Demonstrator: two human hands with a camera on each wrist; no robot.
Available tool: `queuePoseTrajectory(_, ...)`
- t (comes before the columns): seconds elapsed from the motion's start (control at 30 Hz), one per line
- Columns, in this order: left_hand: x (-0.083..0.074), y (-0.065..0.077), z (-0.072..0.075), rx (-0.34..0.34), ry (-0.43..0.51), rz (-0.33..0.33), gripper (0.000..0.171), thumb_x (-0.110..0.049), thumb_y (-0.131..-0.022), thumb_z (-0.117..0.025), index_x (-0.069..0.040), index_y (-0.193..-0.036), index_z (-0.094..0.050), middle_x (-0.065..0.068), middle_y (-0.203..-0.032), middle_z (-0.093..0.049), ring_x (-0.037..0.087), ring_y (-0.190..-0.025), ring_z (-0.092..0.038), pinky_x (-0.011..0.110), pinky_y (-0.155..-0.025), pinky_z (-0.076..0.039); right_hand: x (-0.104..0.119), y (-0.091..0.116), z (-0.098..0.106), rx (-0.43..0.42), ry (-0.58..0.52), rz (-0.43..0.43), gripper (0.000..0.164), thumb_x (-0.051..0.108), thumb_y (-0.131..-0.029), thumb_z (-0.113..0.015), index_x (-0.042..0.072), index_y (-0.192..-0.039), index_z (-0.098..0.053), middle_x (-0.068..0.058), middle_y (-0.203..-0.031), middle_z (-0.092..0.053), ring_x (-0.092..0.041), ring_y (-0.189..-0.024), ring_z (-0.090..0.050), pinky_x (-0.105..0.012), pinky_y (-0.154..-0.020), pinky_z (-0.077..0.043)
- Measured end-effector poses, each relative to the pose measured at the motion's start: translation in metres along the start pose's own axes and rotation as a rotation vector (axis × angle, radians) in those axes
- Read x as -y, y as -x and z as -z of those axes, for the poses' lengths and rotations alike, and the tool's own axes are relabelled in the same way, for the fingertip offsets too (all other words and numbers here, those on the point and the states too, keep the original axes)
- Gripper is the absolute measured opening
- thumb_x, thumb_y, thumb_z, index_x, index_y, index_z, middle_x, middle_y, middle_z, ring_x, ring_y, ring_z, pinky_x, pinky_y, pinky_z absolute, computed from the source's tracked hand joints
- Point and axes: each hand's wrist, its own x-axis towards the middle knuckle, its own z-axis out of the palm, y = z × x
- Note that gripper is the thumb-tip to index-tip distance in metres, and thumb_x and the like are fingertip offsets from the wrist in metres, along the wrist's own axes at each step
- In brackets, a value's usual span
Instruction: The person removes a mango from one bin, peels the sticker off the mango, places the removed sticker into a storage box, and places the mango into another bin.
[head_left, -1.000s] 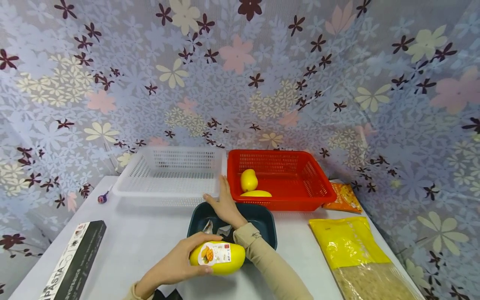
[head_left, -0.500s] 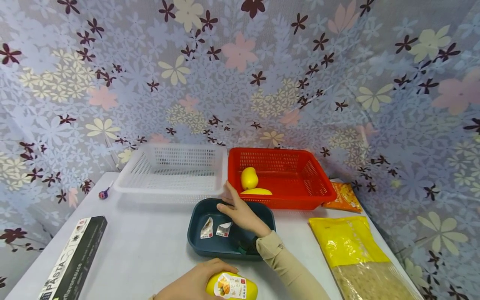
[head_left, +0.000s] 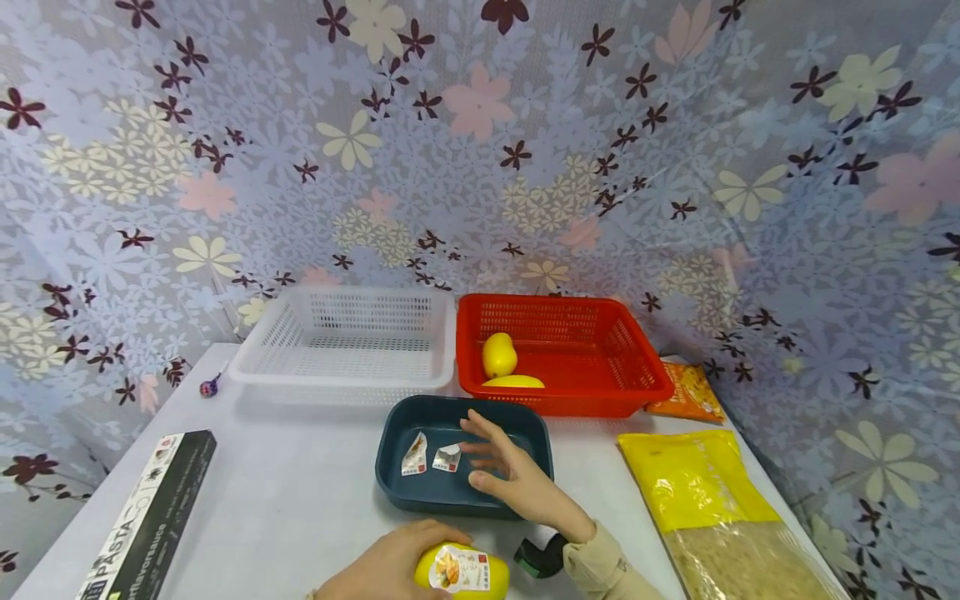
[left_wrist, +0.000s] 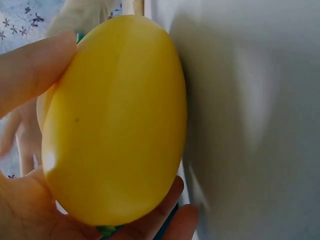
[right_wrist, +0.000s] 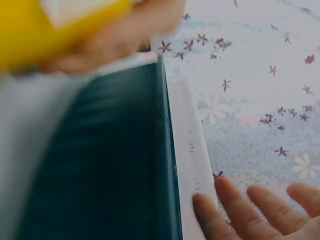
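Note:
Low in the head view my left hand (head_left: 396, 565) grips a yellow mango (head_left: 497, 575) that carries a white printed sticker (head_left: 459, 568). The left wrist view shows the mango's plain yellow side (left_wrist: 115, 120), with thumb and fingers around it. Over the right part of a dark teal tray (head_left: 385, 479) hangs my right hand (head_left: 525, 482), fingers spread and holding nothing. Two pieces of sticker (head_left: 414, 456) lie on the tray's floor, left of the right hand. Two more mangoes (head_left: 498, 357) lie in the red basket (head_left: 577, 406).
A white basket (head_left: 341, 381) stands left of the red one. At the left are a black-and-white pasta box (head_left: 161, 508) and a lollipop (head_left: 209, 387). To the right lie a yellow-topped bag (head_left: 697, 483) and an orange packet (head_left: 686, 393). A floral curtain hangs behind.
My right hand has drawn back from the baskets' edge to above the tray. The left hand has moved the mango down and slightly right, toward the near edge, uncovering the sticker pieces.

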Motion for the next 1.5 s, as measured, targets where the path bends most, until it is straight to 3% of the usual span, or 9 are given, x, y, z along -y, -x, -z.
queuePoseTrajectory(0.1,0.004,0.002,0.000,-0.025,-0.013,-0.018,0.054,-0.046,-0.078,-0.073,-0.032,-0.127,-0.058,-0.013,-0.123,-0.061,0.002,-0.103,-0.051,0.027,-0.088,-0.049,0.002,0.018,-0.004,0.014,-0.034,-0.003,0.068,0.026,-0.098,-0.056,0.028,-0.155,-0.018,-0.013,-0.154,-0.036,-0.031,-0.131,-0.050,-0.044,-0.104,-0.047)
queuePoseTrajectory(0.3,0.007,0.009,0.001,-0.109,-0.034,-0.083,0.055,-0.050,-0.077,-0.074,-0.034,-0.127,-0.060,-0.007,-0.115,-0.052,0.002,-0.097,-0.048,0.020,-0.076,-0.046,0.003,0.051,-0.012,0.012,-0.105,-0.039,0.062,0.020,-0.098,-0.055,0.024,-0.153,-0.025,-0.018,-0.147,-0.044,-0.029,-0.126,-0.054,-0.035,-0.103,-0.048)
queuePoseTrajectory(0.5,0.004,0.011,0.003,-0.207,-0.151,-0.123,0.051,-0.050,-0.075,-0.077,-0.035,-0.122,-0.063,-0.010,-0.109,-0.049,0.003,-0.097,-0.046,0.021,-0.077,-0.047,-0.003,0.064,-0.019,0.036,-0.170,-0.196,0.062,0.027,-0.098,-0.054,0.019,-0.153,-0.025,-0.014,-0.149,-0.044,-0.029,-0.129,-0.050,-0.028,-0.104,-0.045)
queuePoseTrajectory(0.67,-0.001,0.010,-0.001,-0.256,-0.232,-0.136,0.054,-0.047,-0.073,-0.080,-0.027,-0.121,-0.064,-0.012,-0.109,-0.052,0.002,-0.095,-0.047,0.021,-0.078,-0.048,-0.018,0.070,-0.030,0.117,-0.207,-0.236,0.067,0.030,-0.097,-0.058,0.010,-0.152,-0.024,-0.018,-0.152,-0.035,-0.021,-0.130,-0.048,-0.021,-0.102,-0.043)
queuePoseTrajectory(0.8,-0.003,0.009,-0.005,-0.305,-0.292,-0.163,0.057,-0.044,-0.071,-0.083,-0.023,-0.121,-0.063,-0.012,-0.107,-0.054,0.001,-0.094,-0.049,0.022,-0.079,-0.050,-0.025,0.071,-0.038,0.130,-0.268,-0.292,0.070,0.032,-0.093,-0.065,0.010,-0.149,-0.028,-0.019,-0.153,-0.032,-0.023,-0.129,-0.046,-0.025,-0.103,-0.045)
queuePoseTrajectory(0.97,-0.003,0.010,-0.009,-0.355,-0.374,-0.206,0.059,-0.044,-0.069,-0.084,-0.020,-0.119,-0.063,-0.012,-0.105,-0.055,0.002,-0.093,-0.050,0.022,-0.079,-0.051,-0.032,0.070,-0.046,0.120,-0.342,-0.386,0.075,0.027,-0.087,-0.072,0.009,-0.147,-0.031,-0.016,-0.147,-0.040,-0.026,-0.122,-0.048,-0.039,-0.102,-0.049)
queuePoseTrajectory(1.13,-0.008,0.008,-0.010,-0.364,-0.378,-0.222,0.052,-0.046,-0.076,-0.079,-0.021,-0.118,-0.063,-0.012,-0.107,-0.057,0.004,-0.095,-0.051,0.023,-0.081,-0.050,-0.036,0.069,-0.050,0.100,-0.344,-0.439,0.073,0.025,-0.085,-0.075,0.008,-0.144,-0.036,-0.013,-0.141,-0.047,-0.025,-0.117,-0.051,-0.044,-0.102,-0.049)
queuePoseTrajectory(1.33,-0.026,-0.002,-0.010,-0.390,-0.407,-0.284,0.030,-0.032,-0.084,-0.074,-0.019,-0.110,-0.066,-0.010,-0.106,-0.065,0.006,-0.093,-0.055,0.022,-0.080,-0.050,-0.038,0.071,-0.048,0.097,-0.315,-0.393,0.070,0.027,-0.085,-0.074,0.005,-0.142,-0.039,-0.014,-0.138,-0.050,-0.023,-0.116,-0.052,-0.033,-0.098,-0.051)
queuePoseTrajectory(1.5,-0.037,-0.012,-0.011,-0.325,-0.440,-0.275,0.020,-0.022,-0.084,-0.072,-0.019,-0.104,-0.070,-0.011,-0.098,-0.069,0.003,-0.085,-0.053,0.017,-0.075,-0.046,-0.040,0.071,-0.049,0.096,-0.336,-0.413,0.068,0.029,-0.085,-0.075,0.002,-0.138,-0.043,-0.011,-0.131,-0.056,-0.021,-0.109,-0.056,-0.033,-0.096,-0.052)
